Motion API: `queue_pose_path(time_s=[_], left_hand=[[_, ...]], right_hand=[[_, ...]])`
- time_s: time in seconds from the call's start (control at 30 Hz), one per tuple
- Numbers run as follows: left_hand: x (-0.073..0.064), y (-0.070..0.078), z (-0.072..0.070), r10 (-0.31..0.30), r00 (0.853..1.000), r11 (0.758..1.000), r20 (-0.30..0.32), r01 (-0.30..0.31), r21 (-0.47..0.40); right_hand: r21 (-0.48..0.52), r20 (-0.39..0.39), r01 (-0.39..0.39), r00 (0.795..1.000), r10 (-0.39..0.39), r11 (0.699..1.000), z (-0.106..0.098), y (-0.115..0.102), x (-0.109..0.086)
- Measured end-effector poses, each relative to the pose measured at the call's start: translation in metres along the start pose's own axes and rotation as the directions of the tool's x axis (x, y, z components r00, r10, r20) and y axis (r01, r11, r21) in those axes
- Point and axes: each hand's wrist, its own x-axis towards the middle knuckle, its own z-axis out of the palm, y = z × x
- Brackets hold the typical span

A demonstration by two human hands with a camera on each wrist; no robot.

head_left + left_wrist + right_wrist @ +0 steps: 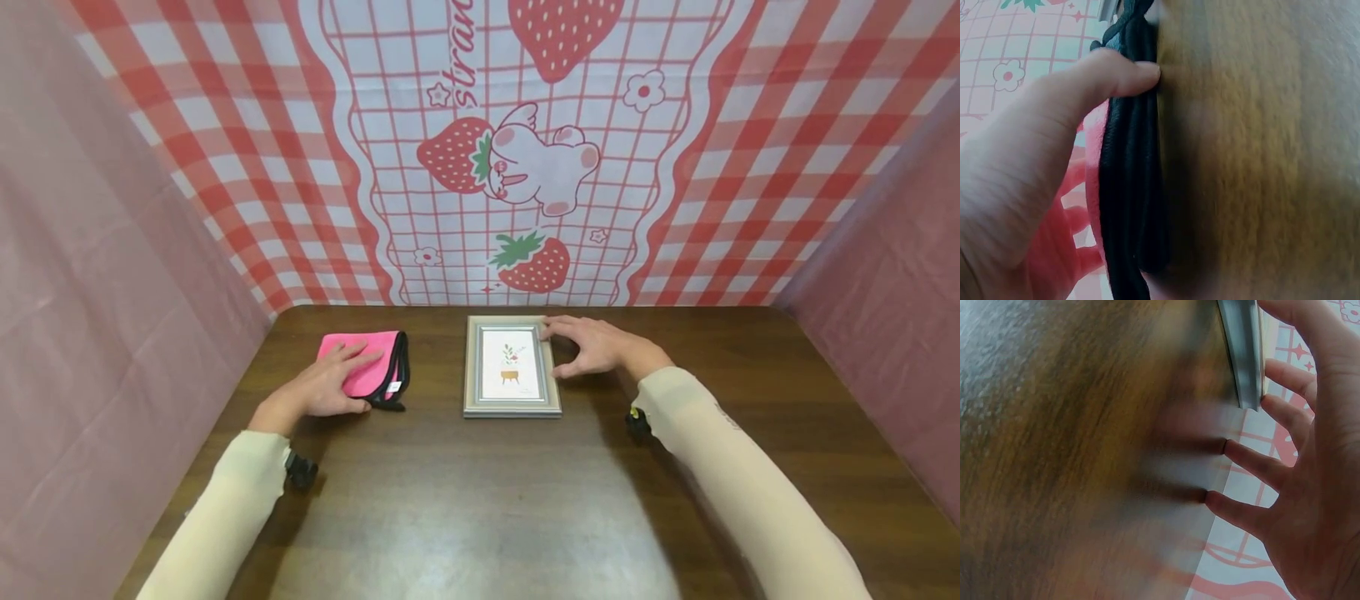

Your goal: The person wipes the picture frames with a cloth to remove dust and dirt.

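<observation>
A pink cloth point(375, 367) with black edging lies folded in a stack at the left of the table. My left hand point(333, 385) rests on it with spread fingers. In the left wrist view, its thumb point(1135, 78) lies against the black folded edges of the cloth point(1125, 162). A picture frame point(474, 367), silver and beige around a potted-plant print, lies flat near the middle of the far side. Beside its right edge is my right hand point(596, 346). In the right wrist view, some fingertips point(1266, 400) meet the side of the picture frame point(1241, 350); two others touch the tabletop.
The brown wooden table point(465, 492) ends at the back against a red-and-white checked strawberry cloth point(645, 208). Pink curtains point(120, 275) hang along both sides. Each wrist bears a small black device point(302, 472).
</observation>
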Motion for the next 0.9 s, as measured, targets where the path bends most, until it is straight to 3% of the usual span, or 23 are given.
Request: queue_pose_path(time_s=[0.17, 0.27, 0.43, 0.53, 0.9], left_hand=[[0.02, -0.041, 0.023, 0.052, 0.997, 0.998, -0.048, -0.05, 0.05], [0.028, -0.053, 0.032, 0.068, 0.993, 0.994, -0.093, -0.059, 0.091], [0.036, -0.054, 0.041, 0.118, 0.97, 0.981, -0.212, -0.082, 0.173], [0.04, -0.055, 0.044, 0.121, 0.961, 0.979, -0.25, -0.074, 0.19], [0.038, -0.048, 0.045, 0.084, 0.963, 0.985, -0.257, -0.041, 0.166]], right_hand=[[-0.001, -0.001, -0.004, 1.0, 0.004, 1.0, 0.0, 0.001, 0.0], [0.006, 0.0, -0.005, 1.0, 0.005, 1.0, 0.0, 0.002, 0.001], [0.018, 0.01, -0.012, 1.0, 0.012, 1.0, 0.001, 0.002, 0.0], [0.017, 0.014, -0.012, 1.0, 0.012, 1.0, 0.001, 0.001, 0.0], [0.043, 0.015, -0.02, 1.0, 0.019, 0.999, -0.001, 0.001, -0.001]])
